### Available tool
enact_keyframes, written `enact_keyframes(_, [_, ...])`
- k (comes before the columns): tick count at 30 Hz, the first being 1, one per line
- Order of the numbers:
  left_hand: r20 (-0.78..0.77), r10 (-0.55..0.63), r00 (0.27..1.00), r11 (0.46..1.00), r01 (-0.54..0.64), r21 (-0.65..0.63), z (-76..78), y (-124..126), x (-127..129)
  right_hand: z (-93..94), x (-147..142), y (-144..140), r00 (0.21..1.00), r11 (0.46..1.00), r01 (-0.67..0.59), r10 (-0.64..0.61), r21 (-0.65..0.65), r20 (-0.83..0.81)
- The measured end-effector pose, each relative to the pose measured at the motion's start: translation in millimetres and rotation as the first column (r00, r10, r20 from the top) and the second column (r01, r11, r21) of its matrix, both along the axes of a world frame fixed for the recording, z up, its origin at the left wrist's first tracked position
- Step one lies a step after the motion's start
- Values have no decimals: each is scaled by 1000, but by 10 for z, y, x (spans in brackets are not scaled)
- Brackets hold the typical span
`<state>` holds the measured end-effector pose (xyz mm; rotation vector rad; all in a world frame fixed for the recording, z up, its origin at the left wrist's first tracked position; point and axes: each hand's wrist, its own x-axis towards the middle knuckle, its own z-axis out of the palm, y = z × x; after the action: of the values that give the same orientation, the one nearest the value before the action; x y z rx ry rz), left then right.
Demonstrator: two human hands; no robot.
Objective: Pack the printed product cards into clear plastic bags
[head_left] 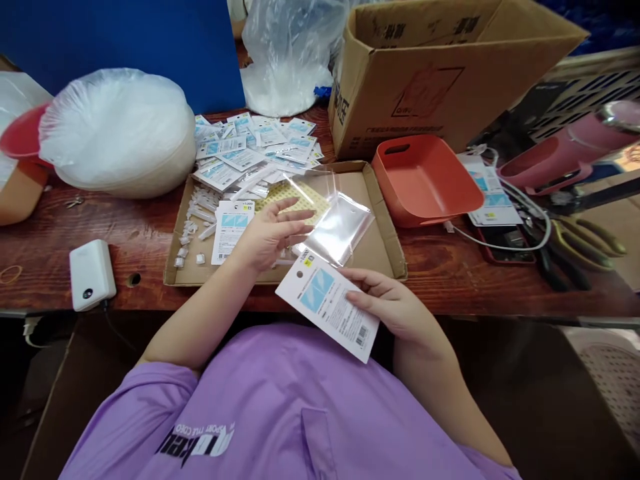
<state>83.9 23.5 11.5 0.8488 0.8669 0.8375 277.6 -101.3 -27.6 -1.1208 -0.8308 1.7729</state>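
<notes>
My right hand (387, 303) grips a printed white card (333, 303) by its long edge, thumb on its front, held tilted before my body. Over the shallow cardboard tray (390, 233) my left hand (277, 233) has its fingers spread, and I see nothing in its grip. Clear plastic bags (340, 227) lie in the tray just beyond both hands. Another printed card (231, 230) rests at the left by my left wrist. Small clear plastic pieces (193, 217) fill the tray's left side. A yellow patterned sheet (297, 200) is partly hidden behind my left hand.
Behind the tray lies a heap of packed cards (260, 147). An orange bin (425, 180) and a large carton (400, 87) stand to the right, near pliers (583, 240). At the left are a bulging plastic-covered bowl (120, 133) and a white power bank (93, 275).
</notes>
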Motion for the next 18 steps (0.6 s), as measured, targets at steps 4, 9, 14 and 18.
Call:
enact_keyframes(4, [168,92,981,977,-56,-207,-35,-153,-173,8,-108,77,996,995,-85,84,-45,-15])
enact_keyframes(9, [270,91,959,964,-17,-264,-77,-245,-312,-10,-119,156,999,998,30,-29,-48,22])
enact_keyframes(14, [253,88,963,981,-39,-192,-71,-265,-390,4,-184,201,995,995,95,-94,-31,42])
enact_keyframes(18, [197,126,972,978,-89,-187,-34,-248,-438,77,-226,202,998,999,15,-13,-48,58])
